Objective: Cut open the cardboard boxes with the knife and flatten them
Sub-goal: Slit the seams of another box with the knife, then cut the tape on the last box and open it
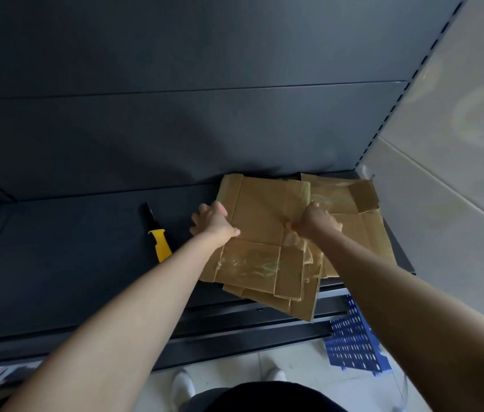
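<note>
Head-worn wide view, forward and down, close over the shelf (71, 263).

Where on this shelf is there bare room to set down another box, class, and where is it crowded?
Bare: the dark shelf left of the yellow-handled knife, up to the back panel. Crowded: the right end, under the flattened cardboard pile.

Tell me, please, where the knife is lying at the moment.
In the head view, the knife lies on the dark shelf, left of centre, just left of the left hand and the flattened cardboard; neither hand touches it.
</note>
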{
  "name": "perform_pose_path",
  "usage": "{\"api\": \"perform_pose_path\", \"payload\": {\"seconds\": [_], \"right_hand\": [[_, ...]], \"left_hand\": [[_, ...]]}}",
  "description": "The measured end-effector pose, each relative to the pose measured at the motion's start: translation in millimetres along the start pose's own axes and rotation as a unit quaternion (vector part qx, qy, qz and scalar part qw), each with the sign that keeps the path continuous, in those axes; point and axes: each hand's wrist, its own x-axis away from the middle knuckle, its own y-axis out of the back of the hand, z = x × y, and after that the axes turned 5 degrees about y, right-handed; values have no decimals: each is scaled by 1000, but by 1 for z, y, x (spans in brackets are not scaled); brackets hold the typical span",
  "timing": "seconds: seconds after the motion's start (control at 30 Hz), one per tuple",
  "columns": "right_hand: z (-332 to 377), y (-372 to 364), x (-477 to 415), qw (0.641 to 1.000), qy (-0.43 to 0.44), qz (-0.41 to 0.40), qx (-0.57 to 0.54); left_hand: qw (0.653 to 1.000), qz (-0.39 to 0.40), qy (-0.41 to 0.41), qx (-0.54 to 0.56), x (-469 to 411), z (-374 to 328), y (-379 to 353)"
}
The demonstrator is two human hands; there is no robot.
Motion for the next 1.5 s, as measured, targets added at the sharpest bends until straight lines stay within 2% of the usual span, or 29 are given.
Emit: {"api": "perform_pose_path", "payload": {"seconds": [0.07,0.17,0.33,0.47,0.67,0.73,0.87,1.03,1.13,1.23,1.37,1.5], "right_hand": [[0,-5,-4,1000,-7,-6,9],[1,-5,-15,1000,-5,-7,11],[2,-1,-36,1000,10,-10,-2],[3,0,-49,1000,11,-3,-9],[4,1,-55,1000,6,-7,-9],[3,-1,-51,1000,12,-26,1],[1,-7,-32,991,53,-83,94],[9,1,-14,975,65,-150,150],[31,10,1,960,99,-197,173],[70,13,22,951,151,-209,169],[130,3,50,942,269,-168,113],[201,-16,81,922,359,-115,85]], "left_hand": [[1000,21,-16,-10,-4,4,-4],[998,49,-13,39,-14,7,-7],[997,33,-5,73,-20,6,-18],[1000,-4,11,22,-20,-3,-26],[1000,-12,11,-7,-21,-2,-31],[1000,-15,2,-14,-21,-1,-31],[999,-23,-14,-29,-15,0,-29],[1000,14,-26,-1,-12,6,-19],[998,23,-52,11,-8,10,-4],[994,29,-96,43,-5,21,22],[991,-32,-115,65,-3,52,85],[978,-178,-104,30,-1,114,172]]}}
